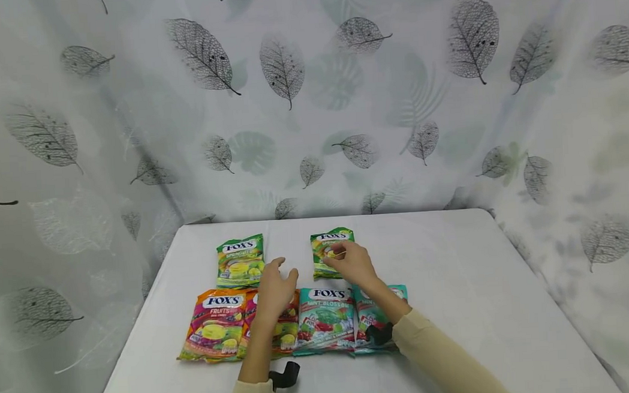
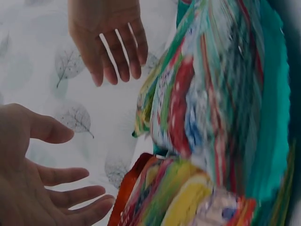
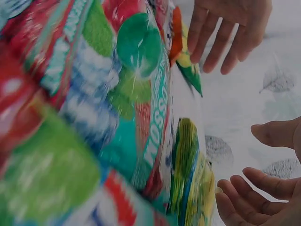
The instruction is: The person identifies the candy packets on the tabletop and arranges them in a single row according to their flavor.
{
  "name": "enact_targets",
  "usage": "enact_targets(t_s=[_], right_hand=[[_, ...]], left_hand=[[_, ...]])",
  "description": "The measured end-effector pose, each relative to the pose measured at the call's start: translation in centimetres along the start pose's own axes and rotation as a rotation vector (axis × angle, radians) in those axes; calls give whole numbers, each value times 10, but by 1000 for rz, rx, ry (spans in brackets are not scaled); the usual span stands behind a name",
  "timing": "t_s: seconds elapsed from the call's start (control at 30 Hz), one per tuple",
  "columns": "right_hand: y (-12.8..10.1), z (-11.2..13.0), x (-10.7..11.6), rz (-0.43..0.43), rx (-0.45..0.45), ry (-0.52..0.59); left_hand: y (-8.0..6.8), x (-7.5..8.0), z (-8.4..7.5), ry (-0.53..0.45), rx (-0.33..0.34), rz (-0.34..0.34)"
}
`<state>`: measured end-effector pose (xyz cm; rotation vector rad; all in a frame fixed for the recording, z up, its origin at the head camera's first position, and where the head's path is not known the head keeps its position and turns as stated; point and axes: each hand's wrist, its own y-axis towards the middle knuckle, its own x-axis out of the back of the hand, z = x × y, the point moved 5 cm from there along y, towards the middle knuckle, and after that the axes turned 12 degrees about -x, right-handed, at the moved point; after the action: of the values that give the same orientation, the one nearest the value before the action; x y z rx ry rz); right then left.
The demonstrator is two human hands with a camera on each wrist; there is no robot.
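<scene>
Nearest on the bench (image 1: pixel 492 270), two orange Fox's Fruits bags (image 1: pixel 214 329) are lying left of two teal Fox's Mint Blossom bags (image 1: pixel 326 325). Over the row's far edge, the left hand (image 1: pixel 276 292) is hovering released, fingers apart, beside the left green Fox's Springtea bag (image 1: pixel 240 264). The right hand (image 1: pixel 354 263) is hanging over the right Springtea bag (image 1: pixel 321 256), released, fingers bent; contact is not showing clearly. Behind, a leaf-print curtain (image 1: pixel 315 112) is hanging.
</scene>
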<state>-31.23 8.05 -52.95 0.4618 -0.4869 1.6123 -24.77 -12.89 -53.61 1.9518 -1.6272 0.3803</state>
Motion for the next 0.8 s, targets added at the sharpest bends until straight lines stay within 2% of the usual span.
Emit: enact_targets(t_s=[0.27,0.53,0.8], right_hand=[[10,23,-34,58,50,-48],[19,36,-76,124,4,-79],[30,46,-112,184,-14,-115]], left_hand=[[-2,19,18,67,45,-27],[-2,47,35,102,78,-62],[-2,73,55,137,100,-140]])
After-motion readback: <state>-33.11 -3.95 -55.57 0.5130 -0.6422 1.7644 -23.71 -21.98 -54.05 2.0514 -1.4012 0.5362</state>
